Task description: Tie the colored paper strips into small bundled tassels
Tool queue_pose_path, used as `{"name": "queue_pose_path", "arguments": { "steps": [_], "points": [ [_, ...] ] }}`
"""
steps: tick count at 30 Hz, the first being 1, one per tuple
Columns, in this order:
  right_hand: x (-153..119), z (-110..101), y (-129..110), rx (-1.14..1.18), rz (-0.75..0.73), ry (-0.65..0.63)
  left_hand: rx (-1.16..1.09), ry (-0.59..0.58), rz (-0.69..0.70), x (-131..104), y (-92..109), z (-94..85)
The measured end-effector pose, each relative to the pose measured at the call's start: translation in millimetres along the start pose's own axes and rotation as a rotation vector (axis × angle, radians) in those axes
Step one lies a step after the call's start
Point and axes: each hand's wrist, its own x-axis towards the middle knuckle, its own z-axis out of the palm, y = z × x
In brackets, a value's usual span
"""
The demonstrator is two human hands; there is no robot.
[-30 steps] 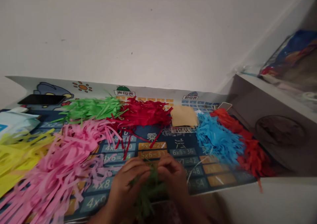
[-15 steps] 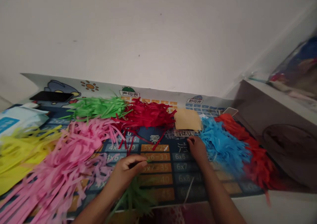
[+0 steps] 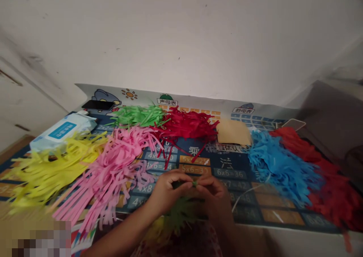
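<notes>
Head view: dark green bundle of strips (image 3: pixel 181 213) hanging below both hands near the front edge of the counter (image 3: pixel 231 173), blurred and partly covered. Small green tip pinched between left hand (image 3: pixel 167 189) and right hand (image 3: pixel 217 196), link to the hanging strips hidden. Fingers of the left hand clamped on the tip, thumb against forefinger; fingers of the right hand clamped on it from the other side, fingertips of both nearly meeting. Just right of the right hand, thin white string (image 3: pixel 246 192) lying in a curve over printed multiplication sums.

Farther out, to the left, pink strips (image 3: pixel 116 162) in a long loose heap, next to yellow strips (image 3: pixel 56 166). Beyond the hands, dark red strips (image 3: pixel 188 124) between light green strips (image 3: pixel 141 116) and a tan paper square (image 3: pixel 233 132). To the right, blue strips (image 3: pixel 279 164) touching orange-red strips (image 3: pixel 326 173). At far left, white-and-blue packet (image 3: pixel 62 130) behind the yellow heap, and black phone (image 3: pixel 98 105) near the wall (image 3: pixel 184 41).
</notes>
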Motion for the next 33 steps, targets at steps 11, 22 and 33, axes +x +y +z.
{"name": "queue_pose_path", "arguments": {
  "steps": [11, 22, 33],
  "points": [
    [-12, -3, -8, -0.204, -0.175, -0.005, 0.153, 0.012, 0.155, -7, 9, 0.8],
    [-15, -10, -6, -0.156, -0.113, -0.08, 0.222, 0.0, 0.213, -10, 15, 8.1],
    [-9, -11, -4, -0.211, -0.081, 0.019, 0.13, -0.039, 0.012, -8, 6, 4.3]
  ]
}}
